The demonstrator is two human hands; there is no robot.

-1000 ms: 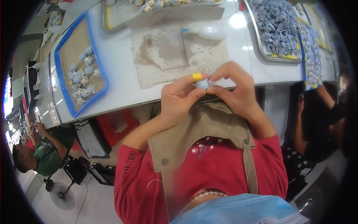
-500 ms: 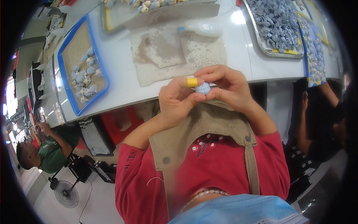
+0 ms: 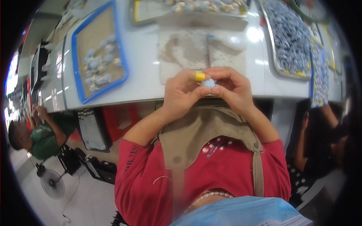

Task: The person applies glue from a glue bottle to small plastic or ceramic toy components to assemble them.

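Note:
Between the fingertips of both hands is a small light-blue ridged, rounded piece [image 3: 208,83], just off the near edge of the table and above my apron. My left hand [image 3: 180,92], with yellow tape round its index finger, pinches the piece from the left. From the right, my right hand [image 3: 237,89] closes thumb and fingers on it. The fingers hide much of its outline. Just beyond the hands a stained pale mat [image 3: 180,49] lies on the table, with a blurred white bottle [image 3: 232,42] on it.
At left, a blue-rimmed tray [image 3: 76,56] holds several blue-and-cream pieces. A metal tray of grey-blue parts [image 3: 287,35] stands at right, beside a tray of small pieces [image 3: 319,73]. Another filled tray [image 3: 205,5] is at the back. People work at left [image 3: 47,139] and right [image 3: 320,139].
The view has shifted, so the table and trays appear farther right. Both hands stay together on the piece, with my fingertips now covering more of it.

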